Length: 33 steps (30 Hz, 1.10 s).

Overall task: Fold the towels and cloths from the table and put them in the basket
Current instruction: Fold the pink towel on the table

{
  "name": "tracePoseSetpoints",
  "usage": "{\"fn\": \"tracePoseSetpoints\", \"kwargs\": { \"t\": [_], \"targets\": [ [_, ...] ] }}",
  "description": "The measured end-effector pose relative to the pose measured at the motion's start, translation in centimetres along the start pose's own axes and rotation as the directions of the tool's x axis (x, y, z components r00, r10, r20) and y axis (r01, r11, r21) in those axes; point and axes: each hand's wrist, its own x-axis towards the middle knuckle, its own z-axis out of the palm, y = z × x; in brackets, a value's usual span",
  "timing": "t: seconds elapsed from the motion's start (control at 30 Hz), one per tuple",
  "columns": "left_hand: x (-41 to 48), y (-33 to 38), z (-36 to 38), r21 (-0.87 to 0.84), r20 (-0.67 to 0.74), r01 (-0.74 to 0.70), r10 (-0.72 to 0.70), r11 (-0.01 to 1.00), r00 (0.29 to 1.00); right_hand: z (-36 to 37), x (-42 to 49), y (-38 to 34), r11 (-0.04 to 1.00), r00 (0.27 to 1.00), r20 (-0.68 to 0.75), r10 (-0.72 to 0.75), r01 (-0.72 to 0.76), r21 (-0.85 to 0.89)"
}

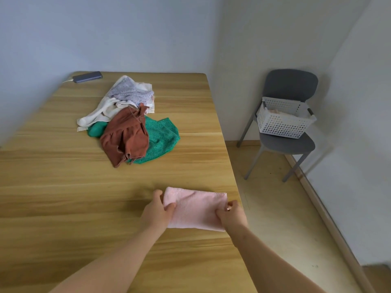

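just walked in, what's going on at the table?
A person is folding laundry. Both hands, left hand and right hand, grip the ends of a pink towel already folded into a rectangle near the table's right edge. A heap is not yet folded mid-table: a brown cloth over a green towel, with a cream cloth and a dotted cloth behind. The white basket sits on a grey chair to the right, with something pale inside.
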Motion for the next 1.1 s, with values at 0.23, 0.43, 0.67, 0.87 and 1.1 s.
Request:
{"fn": "tracePoseSetpoints", "kwargs": {
  "t": [0.23, 0.43, 0.67, 0.87, 1.1],
  "targets": [
    [0.0, -0.3, 2.0, 0.382, -0.005, -0.631, 0.684, 0.675, 0.729, 2.0, -0.5, 0.0, 0.566, 0.773, 0.019, -0.634, 0.480, -0.670],
    [0.4, -1.1, 3.4, 0.541, 0.207, -0.528, 0.504, 0.655, 0.838, 2.9, 0.8, 1.5, 0.632, 0.867, 0.298, -0.398, 0.495, -0.596],
    [0.8, -1.4, 3.7, 0.549, 0.146, -0.555, 0.582, 0.625, 0.800, 3.0, 0.7, 1.0, 0.595, 0.878, 0.334, -0.342, 0.478, -0.646],
    [0.5, -1.4, 3.7, 0.365, 0.201, -0.483, 0.439, 0.796, 0.875, 2.6, 0.6, 1.3, 0.645, 0.892, 0.320, -0.321, 0.453, -0.616],
    [-2.6, -1.8, 2.4, 0.200, 0.047, -0.199, 0.194, 0.959, 0.980, 3.3, -2.9, 1.6, 0.842, 0.976, 0.081, -0.204, 0.217, -0.494]
  ]
}}
